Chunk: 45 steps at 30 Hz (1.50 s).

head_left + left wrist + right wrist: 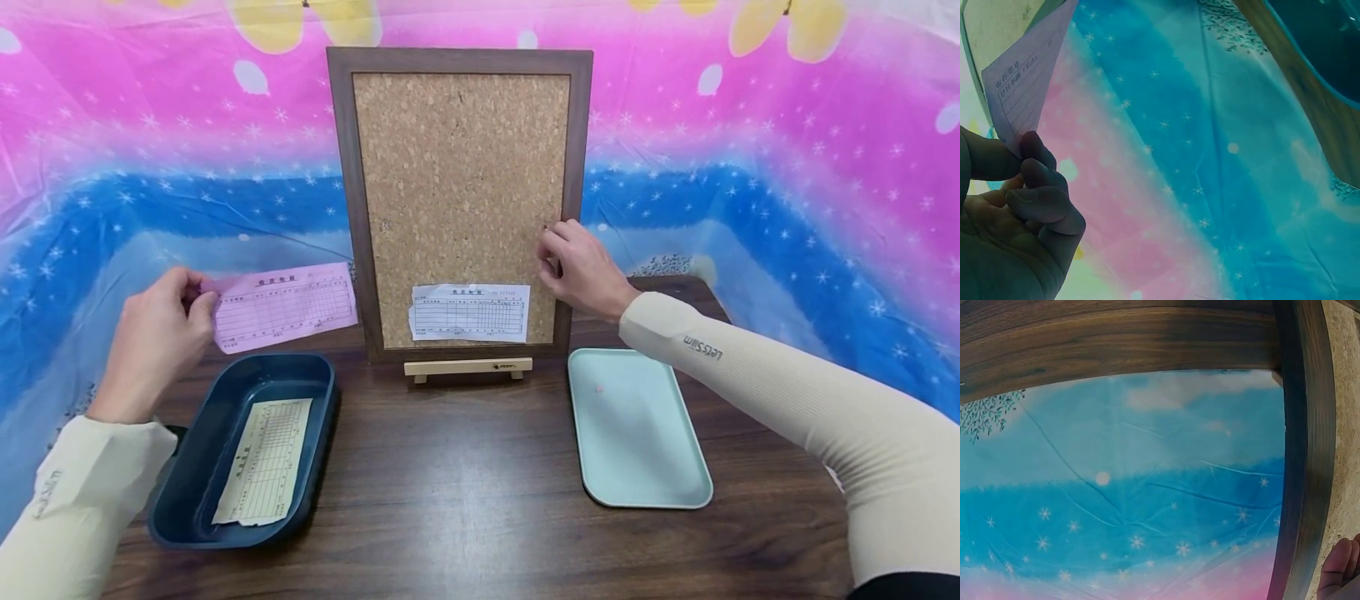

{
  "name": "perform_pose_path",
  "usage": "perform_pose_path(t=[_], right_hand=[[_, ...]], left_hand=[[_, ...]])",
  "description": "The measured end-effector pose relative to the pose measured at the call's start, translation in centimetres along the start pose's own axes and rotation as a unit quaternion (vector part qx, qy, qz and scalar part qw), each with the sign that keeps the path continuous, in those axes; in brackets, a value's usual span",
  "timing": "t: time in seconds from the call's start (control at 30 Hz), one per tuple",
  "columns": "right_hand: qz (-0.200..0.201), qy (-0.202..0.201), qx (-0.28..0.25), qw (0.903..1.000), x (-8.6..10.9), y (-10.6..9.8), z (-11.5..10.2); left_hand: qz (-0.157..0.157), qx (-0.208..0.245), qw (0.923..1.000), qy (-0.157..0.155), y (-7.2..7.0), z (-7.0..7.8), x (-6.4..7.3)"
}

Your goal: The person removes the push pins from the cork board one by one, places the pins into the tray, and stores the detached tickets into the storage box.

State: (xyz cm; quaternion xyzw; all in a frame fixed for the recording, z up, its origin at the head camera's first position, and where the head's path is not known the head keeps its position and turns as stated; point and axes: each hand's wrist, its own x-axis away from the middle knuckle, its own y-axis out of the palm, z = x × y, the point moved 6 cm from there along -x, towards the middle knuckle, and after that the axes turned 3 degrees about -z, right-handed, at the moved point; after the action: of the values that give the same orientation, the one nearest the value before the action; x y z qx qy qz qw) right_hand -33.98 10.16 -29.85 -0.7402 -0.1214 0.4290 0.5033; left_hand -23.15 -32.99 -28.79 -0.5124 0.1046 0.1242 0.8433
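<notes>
The left hand pinches a pink paper in its fingers, left of the cork board. The right hand bends its fingers near the board (I can't tell if they hold anything).

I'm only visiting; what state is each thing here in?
Pink slip: raised, pinched at one end by the left grip.
Right grip: curled at the board's right side, contents unclear.
Board: standing upright.
White slip: upright against the board, low down.
Pan: uncovered.
Yellow slip: lying in the pan.
Tray: flat, with a tiny pink speck.
</notes>
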Motion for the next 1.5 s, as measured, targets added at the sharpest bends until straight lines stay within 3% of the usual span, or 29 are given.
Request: perform_pose_path(t=[0.17, 0.5, 0.9, 1.17, 1.5], right_hand=[[0.005, -0.002, -0.002, 1.0000, 0.4, 0.0, 0.2], [-0.010, 0.004, 0.000, 0.9999, 1.6, 0.5, 0.3], [-0.003, 0.020, -0.002, 0.9998, 2.9, 0.4, 1.5], [-0.017, 0.044, 0.001, 0.9989, 4.2, 0.3, 2.2], [-0.011, 0.041, 0.014, 0.9990, 6.0, 0.8, 3.1]], left_hand=[[-0.004, -0.006, 1.0000, -0.003, 0.1, -1.0, 0.7], [-0.045, -0.016, 0.9985, -0.027, 0.8, -2.7, 1.7], [-0.103, -0.020, 0.9941, -0.026, 1.8, -4.4, 2.9], [-0.120, -0.039, 0.9919, 0.006, 2.4, -4.9, 3.6], [-0.161, -0.051, 0.9855, -0.014, 3.0, -5.5, 4.5]])
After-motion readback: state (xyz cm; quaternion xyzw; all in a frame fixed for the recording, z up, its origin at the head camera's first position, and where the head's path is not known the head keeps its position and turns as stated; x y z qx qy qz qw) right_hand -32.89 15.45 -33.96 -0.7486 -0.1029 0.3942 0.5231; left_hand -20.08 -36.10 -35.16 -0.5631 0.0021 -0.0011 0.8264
